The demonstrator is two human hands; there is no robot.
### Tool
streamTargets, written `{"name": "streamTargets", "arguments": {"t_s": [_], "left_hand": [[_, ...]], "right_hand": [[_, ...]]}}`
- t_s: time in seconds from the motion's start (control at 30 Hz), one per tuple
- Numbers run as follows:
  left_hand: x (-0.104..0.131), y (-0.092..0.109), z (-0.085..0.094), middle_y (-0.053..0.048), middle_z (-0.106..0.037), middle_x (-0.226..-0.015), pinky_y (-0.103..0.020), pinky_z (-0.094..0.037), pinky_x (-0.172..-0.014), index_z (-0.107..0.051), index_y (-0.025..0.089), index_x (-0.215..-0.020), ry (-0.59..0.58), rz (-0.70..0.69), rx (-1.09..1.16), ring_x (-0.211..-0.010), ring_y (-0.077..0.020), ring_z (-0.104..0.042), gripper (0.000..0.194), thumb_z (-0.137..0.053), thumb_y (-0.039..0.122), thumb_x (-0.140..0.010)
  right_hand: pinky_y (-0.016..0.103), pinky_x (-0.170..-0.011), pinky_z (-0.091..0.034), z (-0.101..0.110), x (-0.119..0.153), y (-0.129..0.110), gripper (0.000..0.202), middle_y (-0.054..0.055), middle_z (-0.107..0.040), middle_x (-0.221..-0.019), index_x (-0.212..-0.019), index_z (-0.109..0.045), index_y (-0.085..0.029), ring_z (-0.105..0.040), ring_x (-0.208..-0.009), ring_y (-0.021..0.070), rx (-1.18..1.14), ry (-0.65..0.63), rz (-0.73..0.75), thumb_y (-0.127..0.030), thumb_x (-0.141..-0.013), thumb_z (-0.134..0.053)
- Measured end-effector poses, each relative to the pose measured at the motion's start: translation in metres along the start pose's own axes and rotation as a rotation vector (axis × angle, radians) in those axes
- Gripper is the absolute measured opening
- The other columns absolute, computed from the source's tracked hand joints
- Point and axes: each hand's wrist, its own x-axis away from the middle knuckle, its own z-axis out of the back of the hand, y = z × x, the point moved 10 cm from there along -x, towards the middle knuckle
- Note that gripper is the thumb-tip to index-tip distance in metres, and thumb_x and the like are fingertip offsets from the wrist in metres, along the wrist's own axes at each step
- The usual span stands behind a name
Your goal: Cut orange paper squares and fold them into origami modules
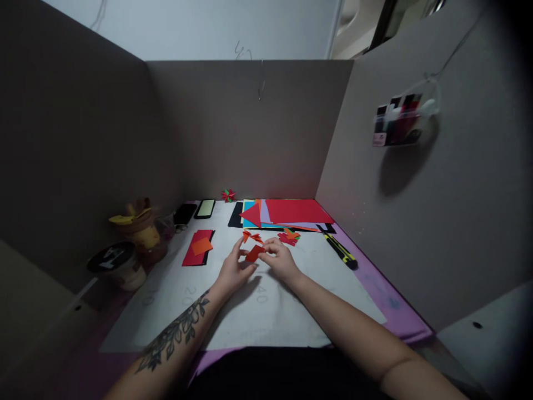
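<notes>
A small orange-red piece of paper (254, 254) is up off the white sheet, between my two hands. My right hand (283, 263) pinches its right edge between thumb and fingers. My left hand (234, 268) is at its left edge, thumb and index finger spread apart; whether its fingertips touch the paper is hard to tell. Just beyond lie folded orange paper pieces (252, 237). To the right of them is a small heap of red, orange and green folded pieces (289, 237). A red paper stack (197, 248) with an orange square (202, 246) on top lies to the left.
Coloured paper sheets (297, 211) lie at the back. A yellow-black utility knife (340, 251) is at right. A phone (205, 209) and a red-green paper star (227, 195) sit at the back left. A lidded tub (119, 266) and tool pot (144, 230) stand left. Grey panels (250, 128) enclose the table.
</notes>
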Motion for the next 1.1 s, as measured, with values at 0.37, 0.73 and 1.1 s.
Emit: {"name": "streamTargets", "arguments": {"t_s": [0.37, 0.73, 1.1], "left_hand": [[-0.002, -0.009, 0.003, -0.001, -0.064, -0.075, -0.027, -0.048, -0.067, -0.04, 0.016, -0.129, 0.037, 0.048, 0.055, -0.07, -0.0158, -0.063, 0.066, -0.066, 0.029, -0.07], [0.0, 0.007, 0.001, -0.003, -0.067, -0.078, -0.026, -0.049, -0.063, -0.05, 0.018, -0.118, -0.03, 0.023, 0.018, -0.068, -0.0163, -0.064, 0.049, -0.063, 0.027, -0.071], [0.001, -0.013, 0.005, -0.003, -0.067, -0.08, -0.022, -0.046, -0.05, -0.051, 0.018, -0.107, 0.014, 0.129, 0.063, -0.057, -0.0138, -0.062, 0.042, -0.064, 0.028, -0.069]], "right_hand": [[0.029, -0.071, -0.042, -0.026, 0.009, -0.004, 0.002, 0.001, -0.052, -0.083, -0.067, -0.063, -0.019, -0.052, -0.078, 0.0161, 0.023, -0.082, 0.005, -0.017, -0.068, -0.063], [0.03, -0.074, -0.043, -0.003, 0.004, -0.013, 0.009, 0.002, -0.052, -0.083, -0.063, -0.058, -0.02, -0.052, -0.083, 0.0176, -0.043, 0.044, 0.048, -0.023, -0.071, -0.061], [0.032, -0.074, -0.043, 0.027, 0.0, -0.026, 0.014, 0.004, -0.052, -0.082, -0.068, -0.058, -0.021, -0.05, -0.082, 0.0186, -0.019, 0.168, 0.131, -0.029, -0.079, -0.057]]}}
